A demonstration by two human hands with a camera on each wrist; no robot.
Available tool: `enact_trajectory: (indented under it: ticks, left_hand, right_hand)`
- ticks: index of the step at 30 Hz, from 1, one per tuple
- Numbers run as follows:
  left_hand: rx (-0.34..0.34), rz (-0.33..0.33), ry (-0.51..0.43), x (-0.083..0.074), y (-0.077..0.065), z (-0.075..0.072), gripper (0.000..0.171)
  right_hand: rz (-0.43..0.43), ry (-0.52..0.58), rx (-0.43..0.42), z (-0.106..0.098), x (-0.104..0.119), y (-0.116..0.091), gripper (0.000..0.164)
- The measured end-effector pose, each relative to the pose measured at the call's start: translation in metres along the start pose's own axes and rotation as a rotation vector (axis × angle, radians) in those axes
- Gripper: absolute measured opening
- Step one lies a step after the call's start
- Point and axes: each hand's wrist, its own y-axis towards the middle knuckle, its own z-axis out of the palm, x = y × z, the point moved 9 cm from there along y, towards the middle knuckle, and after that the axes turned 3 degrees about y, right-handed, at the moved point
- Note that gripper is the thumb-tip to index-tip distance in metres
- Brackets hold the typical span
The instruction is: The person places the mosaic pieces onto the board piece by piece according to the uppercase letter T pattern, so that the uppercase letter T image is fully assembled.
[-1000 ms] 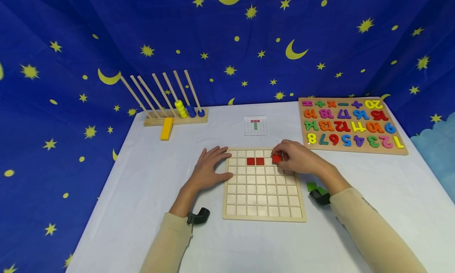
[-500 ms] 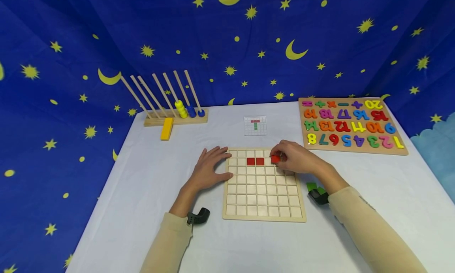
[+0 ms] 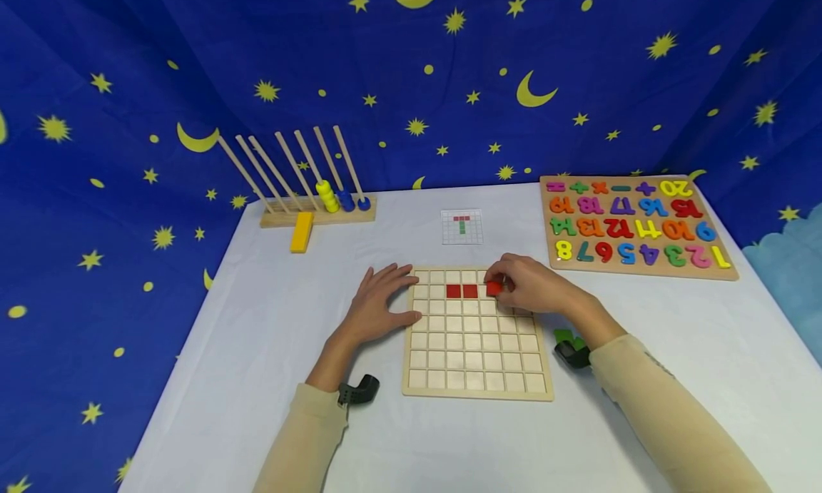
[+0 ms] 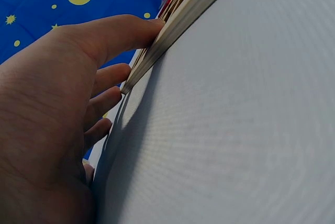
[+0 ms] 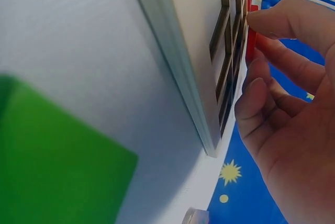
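A wooden grid board (image 3: pixel 474 380) lies on the white table, with two red square tiles (image 3: pixel 470 291) side by side in its second row from the back. Over the same row, to their right, my right hand (image 3: pixel 536 285) pinches a third red tile (image 3: pixel 493 288) between thumb and fingers. The right wrist view shows that red tile (image 5: pixel 252 40) edge-on, close to the board's surface. My left hand (image 3: pixel 379 307) rests at the board's left edge, fingers spread and thumb on the rim. In the left wrist view, the thumb (image 4: pixel 131 31) touches the board's side.
Green tiles (image 3: pixel 564 337) lie right of the board, under the right wrist. Behind it lies a pattern card (image 3: pixel 462 227) with a red and green T. A number puzzle (image 3: pixel 642 225) is at back right, a bead abacus (image 3: pixel 317 215) and yellow block (image 3: pixel 301 232) at back left.
My right hand has slid slightly left with the red tile, bringing it nearer the two placed tiles. The left hand has stayed still.
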Motion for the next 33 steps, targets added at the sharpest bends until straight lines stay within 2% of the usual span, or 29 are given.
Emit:
enact_trajectory:
  ticks: [33]
  left_hand:
    - [-0.011,0.018,0.014,-0.0015,-0.0003,-0.0013,0.067]
  right_hand:
    - [-0.008,-0.02,0.039,0.0062,0.0095,0.0092,0.03]
